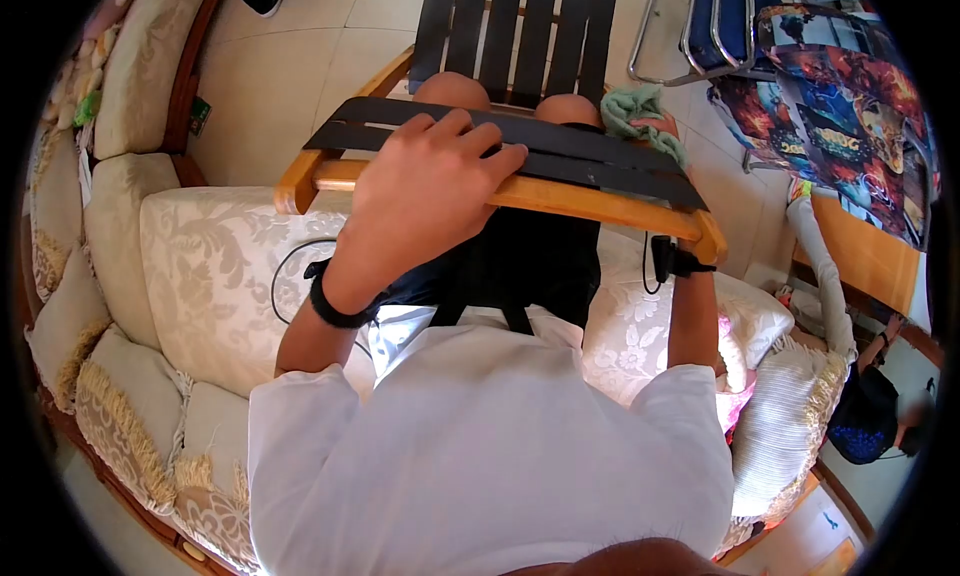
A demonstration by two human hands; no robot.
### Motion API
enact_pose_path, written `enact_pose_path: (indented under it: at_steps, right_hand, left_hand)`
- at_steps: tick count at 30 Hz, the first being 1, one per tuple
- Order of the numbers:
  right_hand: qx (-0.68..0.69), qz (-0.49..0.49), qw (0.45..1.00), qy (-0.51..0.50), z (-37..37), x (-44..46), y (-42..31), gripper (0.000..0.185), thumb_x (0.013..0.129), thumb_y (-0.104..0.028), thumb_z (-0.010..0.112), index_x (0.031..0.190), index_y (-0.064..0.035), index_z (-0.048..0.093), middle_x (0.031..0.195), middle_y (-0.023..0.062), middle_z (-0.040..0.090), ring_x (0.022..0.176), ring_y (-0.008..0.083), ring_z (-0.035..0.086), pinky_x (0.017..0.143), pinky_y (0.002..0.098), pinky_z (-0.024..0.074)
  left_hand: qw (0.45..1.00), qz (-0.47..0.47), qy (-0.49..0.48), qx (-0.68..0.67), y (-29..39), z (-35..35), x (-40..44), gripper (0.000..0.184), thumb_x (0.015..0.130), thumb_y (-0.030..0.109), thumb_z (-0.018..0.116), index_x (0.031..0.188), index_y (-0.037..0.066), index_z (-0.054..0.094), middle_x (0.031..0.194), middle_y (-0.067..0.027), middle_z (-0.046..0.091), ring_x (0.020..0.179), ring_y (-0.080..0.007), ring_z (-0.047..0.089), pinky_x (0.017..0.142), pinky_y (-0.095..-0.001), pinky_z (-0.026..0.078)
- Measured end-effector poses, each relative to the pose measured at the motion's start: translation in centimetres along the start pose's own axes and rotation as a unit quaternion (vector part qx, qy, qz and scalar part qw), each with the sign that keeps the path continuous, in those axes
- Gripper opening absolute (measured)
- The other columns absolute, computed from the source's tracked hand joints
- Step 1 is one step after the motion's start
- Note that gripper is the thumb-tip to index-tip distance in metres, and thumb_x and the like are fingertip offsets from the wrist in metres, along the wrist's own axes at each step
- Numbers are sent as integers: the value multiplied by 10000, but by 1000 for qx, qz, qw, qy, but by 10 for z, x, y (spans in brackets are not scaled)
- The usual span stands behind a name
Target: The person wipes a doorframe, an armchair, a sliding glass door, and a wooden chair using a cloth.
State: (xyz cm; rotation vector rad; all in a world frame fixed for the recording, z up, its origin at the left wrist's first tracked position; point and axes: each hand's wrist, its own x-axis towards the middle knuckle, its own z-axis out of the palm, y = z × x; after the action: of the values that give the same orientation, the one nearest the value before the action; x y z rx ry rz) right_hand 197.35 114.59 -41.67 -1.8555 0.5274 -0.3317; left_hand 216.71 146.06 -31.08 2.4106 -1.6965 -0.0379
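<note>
At left, patterned sofa sections (240, 266) adjoin the seated person's lap. The left hand (435, 176) lies over the near end of a wooden chair (620, 204), its heel across the pale rail and its fingers bent over the dark slats (570, 166). The fingertips are hidden; whether these fingers are clenched on a slat or merely pressing cannot be told. The chair lies over the thighs, its near end above the lap and its longer slatted part extending beyond the knees (568, 110). At its right side, the right hand (664, 126) grasps a crumpled green cloth (632, 106), the fingers partly covered by it. Judged as handling, the left palm should bear squarely on the rail, fingertips away from pinching gaps, with the knees sharing the weight. The cloth is best bunched under the right fingers, loose folds off the frame's edge. Farther right stand a metal-framed seat (722, 26) and a printed cover (845, 126).
</note>
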Motion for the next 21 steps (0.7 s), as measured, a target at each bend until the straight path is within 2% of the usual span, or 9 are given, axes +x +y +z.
enact_pose_path:
  at_steps: [5,13,21]
  right_hand:
    - [22,-14,997,79,33,22,60,500,917,-137,606,1395,-39,499,1296,124,588,1144,185,576,979,308,441]
    - [-47,-33,987,151,96,59,139,498,920,-148,601,1394,-41,493,1302,126,581,1153,194,569,985,311,436]
    - [-50,-30,986,157,66,12,119,496,923,-160,596,1394,-44,488,1308,128,574,1161,203,563,991,315,430]
  left_hand:
    - [999,6,34,0,0,0,7,470,699,122,778,1160,164,695,1005,-12,690,947,-194,632,760,-331,546]
    - [999,6,40,1,5,0,14,478,686,78,757,1155,154,699,1034,-17,695,946,-206,638,774,-335,549]
    - [999,-17,-7,-32,5,-4,5,497,683,71,737,1167,172,688,1041,-2,679,982,-208,619,814,-356,532]
